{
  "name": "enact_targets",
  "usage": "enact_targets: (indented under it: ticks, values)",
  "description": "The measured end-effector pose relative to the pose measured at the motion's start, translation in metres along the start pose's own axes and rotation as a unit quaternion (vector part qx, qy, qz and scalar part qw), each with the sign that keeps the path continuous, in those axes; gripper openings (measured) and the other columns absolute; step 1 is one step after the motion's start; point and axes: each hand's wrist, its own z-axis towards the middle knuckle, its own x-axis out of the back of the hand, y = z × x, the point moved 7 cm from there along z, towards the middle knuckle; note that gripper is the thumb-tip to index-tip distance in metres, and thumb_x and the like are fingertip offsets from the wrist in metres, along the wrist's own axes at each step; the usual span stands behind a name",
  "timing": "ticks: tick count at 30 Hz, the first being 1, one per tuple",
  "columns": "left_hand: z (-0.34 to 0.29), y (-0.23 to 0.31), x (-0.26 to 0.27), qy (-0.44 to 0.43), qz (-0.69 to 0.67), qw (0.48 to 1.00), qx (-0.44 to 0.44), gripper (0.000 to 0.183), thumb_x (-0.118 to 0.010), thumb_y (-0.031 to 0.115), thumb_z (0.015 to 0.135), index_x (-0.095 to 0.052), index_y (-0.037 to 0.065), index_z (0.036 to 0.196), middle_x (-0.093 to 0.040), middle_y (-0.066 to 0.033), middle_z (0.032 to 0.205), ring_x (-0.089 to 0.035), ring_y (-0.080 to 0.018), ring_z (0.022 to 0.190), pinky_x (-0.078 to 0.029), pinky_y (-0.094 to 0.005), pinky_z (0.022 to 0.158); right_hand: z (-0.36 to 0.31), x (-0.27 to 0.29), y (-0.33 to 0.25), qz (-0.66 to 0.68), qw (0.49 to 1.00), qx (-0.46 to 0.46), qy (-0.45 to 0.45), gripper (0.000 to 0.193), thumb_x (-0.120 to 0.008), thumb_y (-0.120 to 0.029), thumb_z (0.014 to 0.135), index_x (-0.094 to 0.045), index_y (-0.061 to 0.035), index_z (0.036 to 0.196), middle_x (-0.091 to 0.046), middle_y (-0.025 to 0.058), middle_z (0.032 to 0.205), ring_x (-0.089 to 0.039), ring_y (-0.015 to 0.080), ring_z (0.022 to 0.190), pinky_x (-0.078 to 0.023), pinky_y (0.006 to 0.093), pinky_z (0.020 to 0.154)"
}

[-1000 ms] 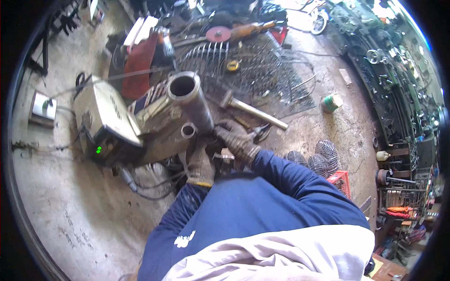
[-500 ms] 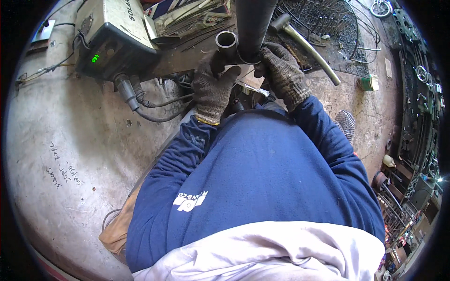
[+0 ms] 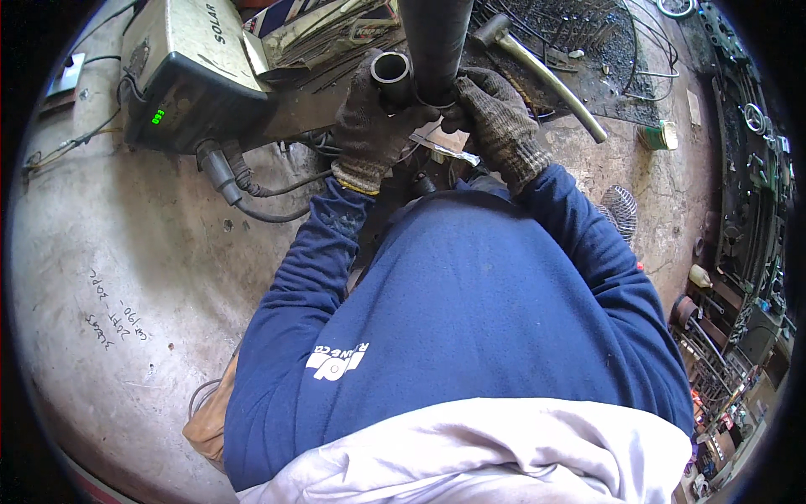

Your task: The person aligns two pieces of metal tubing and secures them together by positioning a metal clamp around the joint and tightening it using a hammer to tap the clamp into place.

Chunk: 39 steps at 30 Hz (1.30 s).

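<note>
A short open-ended metal pipe (image 3: 395, 94) stands beside a longer, thicker dark pipe (image 3: 435, 38) at the top middle. My left hand (image 3: 363, 130), in a dirty knitted glove, curls round the short pipe, its fingers on the outer left side and its thumb towards the thick pipe. The glove on my right hand (image 3: 504, 126) is also grimy; its fingers are bent and pressed against the right of the thick pipe's near end. The fingertips are partly hidden there. Whether the two pipes touch, I cannot tell.
A welding machine (image 3: 172, 97) with a lit display and thick cables (image 3: 220, 172) stands at the left. A hammer (image 3: 550, 80) lies right of the pipes, near many thin rods. Further right are a small green-and-white tub (image 3: 663, 136) and a wire-mesh object (image 3: 621, 210).
My left hand has moved up and its fingers have closed round the short pipe. The right hand stays at the thick pipe's end. The whole view has shifted slightly.
</note>
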Motion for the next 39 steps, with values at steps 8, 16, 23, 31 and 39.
enact_targets:
  ticks: [8,16,23,31,39]
  values:
    - [-0.001,0.002,0.002,0.023,0.084,0.996,-0.009,0.096,-0.096,0.047,0.060,-0.053,0.009,0.136,-0.067,-0.0146,0.118,-0.069,-0.0318,0.106,-0.057,-0.0425,0.090,0.001,0.000,0.001,0.020,1.000,-0.002,0.003,0.041,-0.065,-0.025,0.100,-0.059,0.0013,0.131,-0.072,0.0105,0.096,-0.071,0.0165,0.077,-0.058,0.0299,0.070]
    - [-0.004,0.024,0.003,0.029,0.105,0.994,-0.024,0.072,-0.094,0.025,0.071,-0.053,0.004,0.127,-0.067,-0.0116,0.117,-0.067,-0.0242,0.108,-0.056,-0.0388,0.093,0.008,0.005,0.008,0.004,1.000,0.010,0.009,0.042,-0.064,-0.024,0.100,-0.058,0.0044,0.131,-0.072,0.0148,0.103,-0.072,0.0191,0.081,-0.061,0.0319,0.073]
    - [-0.001,0.010,0.002,-0.001,0.075,0.997,-0.015,0.080,-0.095,0.031,0.066,-0.053,0.006,0.129,-0.067,-0.0131,0.118,-0.067,-0.0268,0.106,-0.056,-0.0406,0.091,0.004,0.001,0.003,0.026,0.999,0.015,0.019,0.039,-0.066,-0.026,0.100,-0.061,0.0012,0.127,-0.072,0.0101,0.093,-0.069,0.0160,0.072,-0.058,0.0294,0.066]
    - [0.001,0.014,0.003,0.003,0.118,0.993,-0.010,0.099,-0.097,0.046,0.059,-0.049,0.007,0.137,-0.066,-0.0163,0.122,-0.069,-0.0312,0.107,-0.057,-0.0424,0.092,0.001,0.003,0.003,0.038,0.999,-0.009,0.031,0.036,-0.064,-0.024,0.101,-0.060,-0.0005,0.128,-0.072,0.0085,0.092,-0.069,0.0157,0.072,-0.057,0.0293,0.065]
    - [0.005,0.002,-0.002,-0.013,0.066,0.998,-0.005,0.088,-0.096,0.039,0.062,-0.052,0.006,0.131,-0.068,-0.0150,0.118,-0.070,-0.0294,0.105,-0.057,-0.0413,0.090,0.007,0.017,-0.008,-0.258,0.943,0.212,-0.013,0.031,-0.064,-0.024,0.100,-0.063,-0.0034,0.123,-0.070,0.0081,0.092,-0.069,0.0157,0.079,-0.057,0.0312,0.072]
